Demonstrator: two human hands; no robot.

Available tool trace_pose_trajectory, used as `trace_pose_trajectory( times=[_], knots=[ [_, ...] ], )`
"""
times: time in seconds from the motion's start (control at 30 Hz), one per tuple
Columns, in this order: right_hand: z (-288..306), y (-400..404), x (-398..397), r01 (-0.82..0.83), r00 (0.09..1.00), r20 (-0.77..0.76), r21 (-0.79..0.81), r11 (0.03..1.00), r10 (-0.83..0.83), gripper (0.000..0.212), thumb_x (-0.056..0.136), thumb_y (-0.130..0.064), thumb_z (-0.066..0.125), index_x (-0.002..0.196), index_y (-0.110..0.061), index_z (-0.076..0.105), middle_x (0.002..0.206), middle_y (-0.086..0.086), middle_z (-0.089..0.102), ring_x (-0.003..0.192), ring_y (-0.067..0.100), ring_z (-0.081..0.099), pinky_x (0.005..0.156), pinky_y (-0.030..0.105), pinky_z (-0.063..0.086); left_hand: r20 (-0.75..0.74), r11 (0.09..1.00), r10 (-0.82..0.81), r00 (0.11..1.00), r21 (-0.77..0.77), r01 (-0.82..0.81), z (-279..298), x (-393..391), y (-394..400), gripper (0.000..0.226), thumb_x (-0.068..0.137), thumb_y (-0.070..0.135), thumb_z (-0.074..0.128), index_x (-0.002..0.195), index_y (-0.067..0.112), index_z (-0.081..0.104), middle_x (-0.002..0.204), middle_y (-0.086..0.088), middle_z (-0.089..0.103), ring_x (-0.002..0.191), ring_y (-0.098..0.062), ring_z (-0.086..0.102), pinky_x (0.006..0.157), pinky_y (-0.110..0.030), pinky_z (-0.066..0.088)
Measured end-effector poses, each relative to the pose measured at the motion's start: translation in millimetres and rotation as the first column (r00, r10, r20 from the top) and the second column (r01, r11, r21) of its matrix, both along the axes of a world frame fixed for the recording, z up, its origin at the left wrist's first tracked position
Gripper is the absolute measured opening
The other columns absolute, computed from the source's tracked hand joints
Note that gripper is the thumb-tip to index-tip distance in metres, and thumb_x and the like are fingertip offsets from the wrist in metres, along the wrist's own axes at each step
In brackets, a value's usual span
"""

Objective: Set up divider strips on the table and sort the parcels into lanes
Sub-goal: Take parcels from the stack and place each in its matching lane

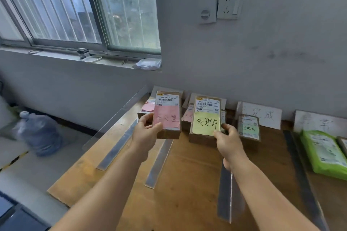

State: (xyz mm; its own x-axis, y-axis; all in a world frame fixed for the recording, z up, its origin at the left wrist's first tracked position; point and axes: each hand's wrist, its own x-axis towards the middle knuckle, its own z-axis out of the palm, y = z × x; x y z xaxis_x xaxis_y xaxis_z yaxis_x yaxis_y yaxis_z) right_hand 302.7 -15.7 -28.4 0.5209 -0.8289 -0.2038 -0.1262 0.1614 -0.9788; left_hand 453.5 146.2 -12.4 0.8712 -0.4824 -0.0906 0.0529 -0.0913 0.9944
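Strips [158,163] lie on the worktop [187,184]; my left hand [145,131] grips the pink-noted parcel [168,116], my right hand [228,140] the yellow-noted parcel [205,120], neither yet placed in a lane.

Left hand [145,130] grips pink-labelled parcel [167,116]; right hand [228,141] grips yellow-labelled parcel [205,120].

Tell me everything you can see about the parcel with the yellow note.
The yellow-note parcel is a flat brown cardboard box. A white shipping label with a barcode covers its top end; below it sits a yellow note with black handwritten characters. The right hand grips its near right corner, thumb on the note. It looks tilted up toward the camera, over the wooden table, between two divider strips, beside the pink-note parcel.
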Motion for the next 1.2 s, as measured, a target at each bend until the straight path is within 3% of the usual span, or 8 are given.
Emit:
trace_pose_trajectory(
  times=[0.2, 0.37, 0.63, 0.73, 0.83, 0.9, 1.03, 1.2],
  knots=[
    [-32.7, 25.4, 41.2, 0.142, 0.969, -0.207, 0.014, 0.99, -0.137, 0.045, 0.097, -0.019, 0.049, 0.139, -0.021, 0.036, 0.132, 0.003, 0.055, 0.119, 0.022, 0.048, 0.086, 0.035, 0.039, -0.05, 0.993, -0.066, 0.997, 0.099, 0.071, -32.9, 74.5, 2.3, 0.041, 0.089, 0.015, 0.062, 0.127, 0.023, 0.048, 0.111, -0.007, 0.064, 0.103, -0.022, 0.063, 0.069, -0.025, 0.05],
    [-60.3, 43.2, 61.4, 0.166, 0.924, -0.357, 0.059, 0.984, -0.134, 0.048, 0.096, -0.016, 0.048, 0.141, -0.021, 0.033, 0.135, 0.003, 0.052, 0.123, 0.024, 0.045, 0.091, 0.037, 0.039, -0.114, 0.969, -0.155, 0.981, 0.175, 0.174, -66.2, 110.1, -1.3, 0.045, 0.089, 0.024, 0.066, 0.13, 0.022, 0.046, 0.116, -0.002, 0.063, 0.107, -0.019, 0.061, 0.089, -0.038, 0.054],
    [-78.3, 41.2, 92.1, 0.14, 0.876, -0.469, 0.033, 0.99, -0.108, 0.043, 0.098, -0.023, 0.045, 0.14, -0.023, 0.037, 0.138, 0.002, 0.049, 0.121, 0.024, 0.046, 0.082, 0.031, 0.036, -0.096, 0.925, -0.171, 0.981, 0.326, 0.193, -106.1, 135.3, -12.3, 0.044, 0.086, 0.037, 0.068, 0.123, 0.033, 0.044, 0.117, 0.006, 0.06, 0.107, -0.014, 0.056, 0.076, -0.028, 0.052],
    [-83.1, 38.5, 96.4, 0.045, 0.848, -0.526, -0.057, 0.997, -0.068, 0.051, 0.096, -0.028, 0.048, 0.144, -0.024, 0.03, 0.142, 0.002, 0.045, 0.125, 0.024, 0.045, 0.086, 0.031, 0.038, -0.105, 0.922, -0.16, 0.981, 0.339, 0.187, -113.8, 136.2, -21.0, 0.046, 0.09, 0.032, 0.065, 0.13, 0.029, 0.043, 0.124, 0.002, 0.056, 0.103, -0.011, 0.05, 0.071, -0.023, 0.047],
    [-83.5, 38.0, 96.7, -0.172, 0.79, -0.605, -0.372, 0.912, -0.098, 0.067, 0.087, -0.033, 0.061, 0.145, -0.025, 0.028, 0.147, -0.001, 0.032, 0.132, 0.021, 0.032, 0.1, 0.03, 0.032, 0.089, 0.869, -0.238, 0.967, 0.465, 0.171, -114.6, 137.8, -23.9, 0.051, 0.091, 0.031, 0.063, 0.136, 0.025, 0.04, 0.133, 0.0, 0.053, 0.115, -0.015, 0.052, 0.072, -0.021, 0.047],
    [-84.5, 35.8, 98.7, -0.431, 0.697, -0.71, -0.524, 0.734, -0.097, 0.068, 0.084, -0.038, 0.062, 0.143, -0.027, 0.031, 0.15, -0.005, 0.025, 0.137, 0.018, 0.02, 0.11, 0.035, 0.024, 0.316, 0.783, -0.358, 0.879, 0.614, 0.098, -114.6, 140.0, -21.9, 0.059, 0.089, 0.035, 0.064, 0.141, 0.025, 0.038, 0.142, 0.0, 0.044, 0.129, -0.02, 0.042, 0.093, -0.033, 0.046],
    [-87.8, 28.8, 108.2, -0.662, 0.569, -0.816, -0.529, 0.531, -0.103, 0.057, 0.089, -0.038, 0.057, 0.141, -0.028, 0.039, 0.151, -0.006, 0.032, 0.139, 0.014, 0.021, 0.114, 0.036, 0.012, 0.56, 0.644, -0.685, 0.466, 0.764, 0.029, -118.4, 144.0, -21.4, 0.048, 0.088, 0.037, 0.063, 0.132, 0.032, 0.046, 0.147, 0.005, 0.037, 0.138, -0.021, 0.028, 0.11, -0.037, 0.03],
    [-85.3, 16.9, 118.2, -0.691, 0.556, -0.828, -0.508, 0.515, -0.072, 0.057, 0.089, -0.037, 0.058, 0.142, -0.027, 0.039, 0.151, -0.006, 0.033, 0.138, 0.014, 0.026, 0.114, 0.033, 0.011, 0.592, 0.643, -0.714, 0.375, 0.766, 0.016, -118.7, 153.3, -55.0, 0.038, 0.089, 0.025, 0.062, 0.125, 0.025, 0.05, 0.129, 0.005, 0.052, 0.123, -0.017, 0.045, 0.102, -0.031, 0.04]
  ],
)
